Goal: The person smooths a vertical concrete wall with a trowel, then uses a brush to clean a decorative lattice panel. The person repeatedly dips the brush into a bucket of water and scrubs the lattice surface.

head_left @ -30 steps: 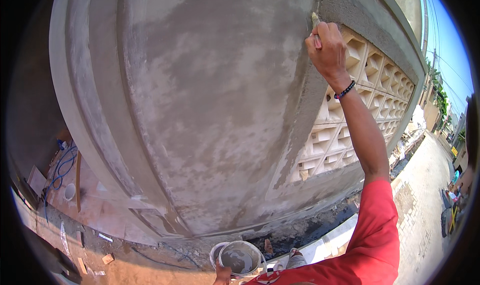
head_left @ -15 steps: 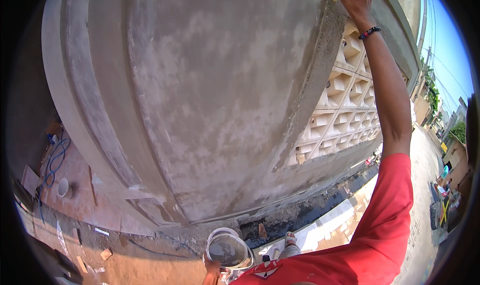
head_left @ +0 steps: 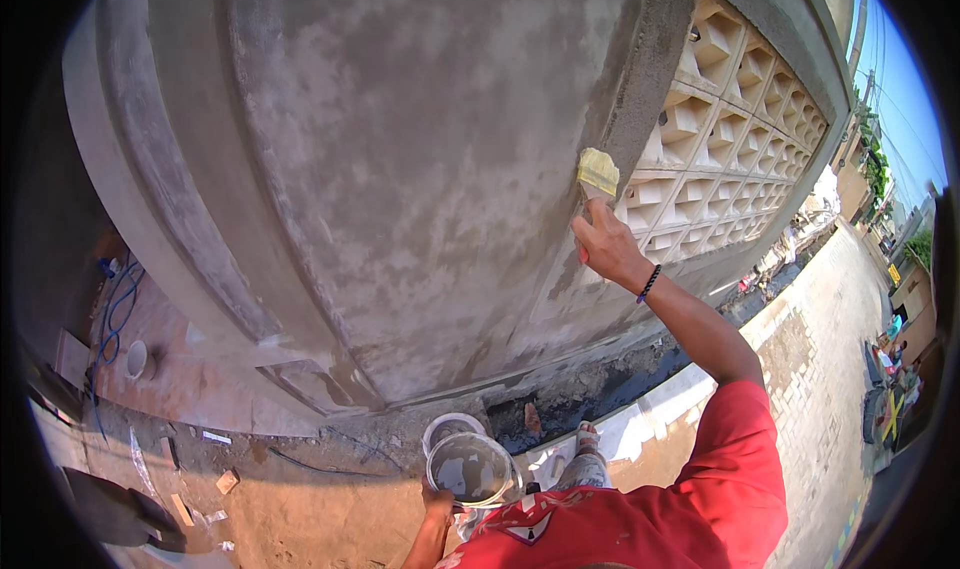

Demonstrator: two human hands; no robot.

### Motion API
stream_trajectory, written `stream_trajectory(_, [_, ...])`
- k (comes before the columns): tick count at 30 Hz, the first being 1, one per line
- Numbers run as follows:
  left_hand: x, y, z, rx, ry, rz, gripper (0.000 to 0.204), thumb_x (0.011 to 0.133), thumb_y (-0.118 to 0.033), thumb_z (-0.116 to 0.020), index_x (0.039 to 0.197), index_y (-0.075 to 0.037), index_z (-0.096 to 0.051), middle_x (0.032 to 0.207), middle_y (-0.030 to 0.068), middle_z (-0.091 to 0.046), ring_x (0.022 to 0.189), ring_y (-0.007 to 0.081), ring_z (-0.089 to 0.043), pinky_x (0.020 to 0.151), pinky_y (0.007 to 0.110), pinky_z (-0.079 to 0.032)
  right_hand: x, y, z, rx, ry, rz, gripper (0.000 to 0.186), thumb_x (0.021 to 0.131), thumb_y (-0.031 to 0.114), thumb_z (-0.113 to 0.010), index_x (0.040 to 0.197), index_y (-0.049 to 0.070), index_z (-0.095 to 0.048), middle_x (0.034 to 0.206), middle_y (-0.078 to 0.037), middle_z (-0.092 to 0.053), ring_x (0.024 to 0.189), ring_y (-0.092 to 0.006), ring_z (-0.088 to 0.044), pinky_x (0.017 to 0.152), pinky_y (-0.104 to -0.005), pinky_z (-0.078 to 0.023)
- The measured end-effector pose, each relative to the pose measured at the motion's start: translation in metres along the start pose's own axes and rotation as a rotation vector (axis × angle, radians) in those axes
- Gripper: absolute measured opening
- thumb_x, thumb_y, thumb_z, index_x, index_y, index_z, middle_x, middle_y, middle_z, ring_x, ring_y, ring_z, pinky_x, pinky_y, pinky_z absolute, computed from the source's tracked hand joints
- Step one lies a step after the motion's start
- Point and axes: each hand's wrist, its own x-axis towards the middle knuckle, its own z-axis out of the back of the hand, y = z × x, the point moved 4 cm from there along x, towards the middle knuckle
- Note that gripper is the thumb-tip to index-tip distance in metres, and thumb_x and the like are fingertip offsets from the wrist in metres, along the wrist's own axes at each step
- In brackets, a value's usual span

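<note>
My right hand point(head_left: 606, 241) grips the handle of a flat brush point(head_left: 599, 172) with pale yellow bristles. Those bristles are against or close to the plastered grey wall point(head_left: 430, 169), beside the rough edge of the block screen. Lower down, my left hand point(head_left: 437, 499) is closed on the side of a white bucket point(head_left: 514, 481); its fingers are partly hidden. Grey liquid point(head_left: 468, 467) fills part of the bucket. The rim of a second white container point(head_left: 447, 421) shows just behind it.
Cream pierced blocks point(head_left: 720, 134) form a screen in the wall. A dark wet trench point(head_left: 620, 399) runs along the wall's foot, near my foot point(head_left: 587, 439). To the left lie a blue hose point(head_left: 110, 319), a small white bucket point(head_left: 138, 359) and scraps of debris point(head_left: 228, 482).
My right hand with the brush has come down and to the left, from the top of the screen's edge to about its middle. The bucket in my left hand has risen slightly and shifted right.
</note>
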Motion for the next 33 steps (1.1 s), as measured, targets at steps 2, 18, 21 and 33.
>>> stream_trajectory(2, [-0.003, 0.000, -0.005, -0.020, 0.020, 0.026, 0.059, 0.078, 0.004, -0.050, 0.132, -0.017, -0.038, 0.113, 0.0191, -0.056, 0.068, 0.0404, -0.065, 0.039, 0.045, -0.058, -0.045, 0.017, -0.029, 0.156, 0.166, -0.095, 0.025, 0.069, 0.002, -0.064, 0.087, 0.005, -0.047, 0.097, -0.017, -0.047, 0.081, -0.0355, -0.056, 0.065, -0.0431, -0.049])
stream_trajectory(18, [-0.027, -0.019, -0.045, 0.012, 0.215, 0.021, 0.062, 0.077, 0.005, -0.048, 0.137, -0.009, -0.035, 0.113, 0.0179, -0.059, 0.080, 0.0265, -0.069, 0.043, 0.032, -0.060, -0.239, 0.214, -0.043, 1.112, 0.164, -0.642, 0.014, 0.079, 0.002, -0.065, 0.093, 0.003, -0.061, 0.100, -0.010, -0.058, 0.074, -0.0226, -0.063, 0.062, -0.0300, -0.051])
stream_trajectory(21, [-0.026, -0.020, -0.049, 0.040, 0.240, 0.092, 0.068, 0.077, 0.009, -0.043, 0.140, -0.014, -0.032, 0.119, 0.0154, -0.057, 0.083, 0.0263, -0.068, 0.046, 0.030, -0.061, -0.263, 0.253, -0.039, 1.208, 0.280, -0.651, 0.014, 0.079, 0.004, -0.063, 0.093, 0.008, -0.060, 0.095, -0.009, -0.057, 0.073, -0.0268, -0.060, 0.063, -0.0342, -0.050])
stream_trajectory(33, [-0.030, -0.025, -0.104, 0.276, 0.365, 0.103, 0.062, 0.081, 0.004, -0.045, 0.139, -0.013, -0.033, 0.116, 0.0151, -0.058, 0.078, 0.0233, -0.069, 0.042, 0.027, -0.058, -0.303, 0.198, -0.035, 1.211, 0.327, -0.819, 0.017, 0.078, 0.002, -0.063, 0.094, 0.008, -0.060, 0.099, -0.010, -0.057, 0.077, -0.0269, -0.062, 0.066, -0.0342, -0.049])
